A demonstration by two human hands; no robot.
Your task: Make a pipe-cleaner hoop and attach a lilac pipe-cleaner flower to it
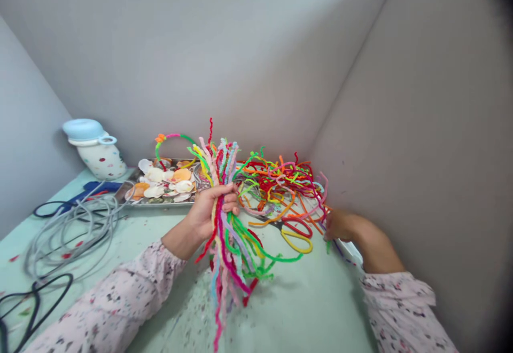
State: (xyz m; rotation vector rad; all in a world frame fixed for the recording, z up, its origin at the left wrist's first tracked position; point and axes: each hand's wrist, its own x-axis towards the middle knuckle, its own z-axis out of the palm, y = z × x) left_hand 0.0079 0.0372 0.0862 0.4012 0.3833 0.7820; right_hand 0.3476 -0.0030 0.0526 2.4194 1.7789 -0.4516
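Note:
My left hand (218, 209) is closed around the middle of a thick bundle of pipe cleaners (228, 246) in many colours, held upright above the table. Their ends fan out above and below my fist. At the right, my right hand (339, 225) is bent down with its fingers closed at the edge of a tangled heap of pipe cleaners (276, 179). A purple and pink strand runs by those fingers, though the hand's back hides most of the grip. Between the hands lie scissors (296, 233) with red and yellow handles.
A metal tray (154, 207) of seashells (176, 179) stands against the back wall, with a pipe-cleaner ring (174, 135) on it. At the left are a white spotted bottle (100, 155) with a blue lid, coiled grey cable (74, 235) and black cable (36, 294). Partition walls enclose the table.

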